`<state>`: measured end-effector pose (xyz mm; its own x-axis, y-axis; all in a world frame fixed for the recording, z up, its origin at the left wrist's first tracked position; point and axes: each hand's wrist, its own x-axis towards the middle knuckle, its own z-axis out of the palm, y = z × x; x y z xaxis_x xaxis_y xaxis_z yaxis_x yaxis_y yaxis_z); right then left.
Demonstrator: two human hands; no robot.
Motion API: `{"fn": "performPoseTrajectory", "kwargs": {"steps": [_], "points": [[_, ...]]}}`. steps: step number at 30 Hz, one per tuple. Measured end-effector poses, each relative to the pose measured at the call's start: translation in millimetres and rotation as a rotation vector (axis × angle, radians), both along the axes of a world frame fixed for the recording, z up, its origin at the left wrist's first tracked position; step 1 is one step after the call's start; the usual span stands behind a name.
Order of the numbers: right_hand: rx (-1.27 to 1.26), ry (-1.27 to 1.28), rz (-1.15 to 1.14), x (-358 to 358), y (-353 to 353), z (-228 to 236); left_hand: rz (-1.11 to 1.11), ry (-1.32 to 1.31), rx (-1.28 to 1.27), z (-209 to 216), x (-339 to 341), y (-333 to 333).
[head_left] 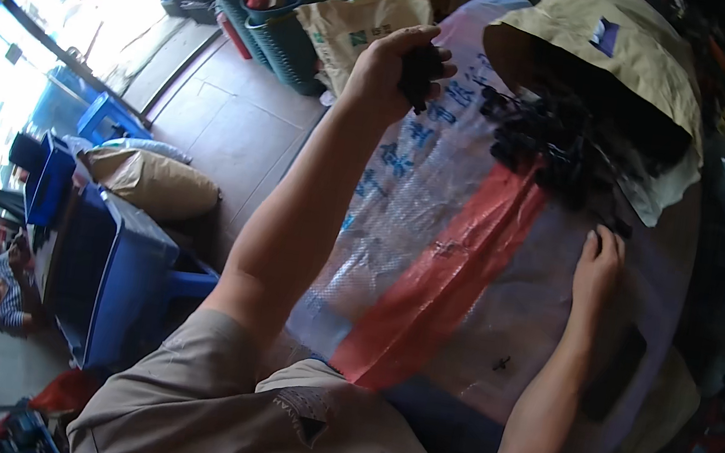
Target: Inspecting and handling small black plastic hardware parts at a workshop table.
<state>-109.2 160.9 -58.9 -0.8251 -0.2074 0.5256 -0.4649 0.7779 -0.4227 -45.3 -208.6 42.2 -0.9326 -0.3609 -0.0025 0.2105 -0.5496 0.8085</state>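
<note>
My left hand (384, 72) is raised over the far left side of the sheet-covered work surface. Its fingers curl round a small clump of black parts (420, 75), too dark to name more exactly. My right hand (600, 265) rests low over the right side of the surface, its visible fingers stretched out and slightly apart. Their tips are at a small black piece (618, 227) on the near edge of a heap of black parts (546, 141). This heap spills from the mouth of a large beige sack (629, 46) lying at the far end.
A translucent woven plastic sheet (412, 206) with a red stripe (448, 276) covers the surface; one tiny black bit (501, 365) lies on it. Left stand a blue bin (122, 258), a full sack (151, 183) and a dark green basket (282, 39). A person (7, 283) is at far left.
</note>
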Motion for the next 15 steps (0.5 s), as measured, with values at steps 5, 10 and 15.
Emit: {"fn": "performPoseTrajectory", "kwargs": {"steps": [5, 10, 15], "points": [[0.009, -0.02, 0.017, 8, 4, 10, 0.275, -0.314, -0.57, -19, 46, -88], [-0.012, -0.104, 0.181, 25, 2, 36, 0.407, -0.392, -1.161, -64, 50, -105], [-0.156, -0.299, 0.332, 50, -16, 59, -0.148, -0.129, -0.775, -20, 41, 49]]}}
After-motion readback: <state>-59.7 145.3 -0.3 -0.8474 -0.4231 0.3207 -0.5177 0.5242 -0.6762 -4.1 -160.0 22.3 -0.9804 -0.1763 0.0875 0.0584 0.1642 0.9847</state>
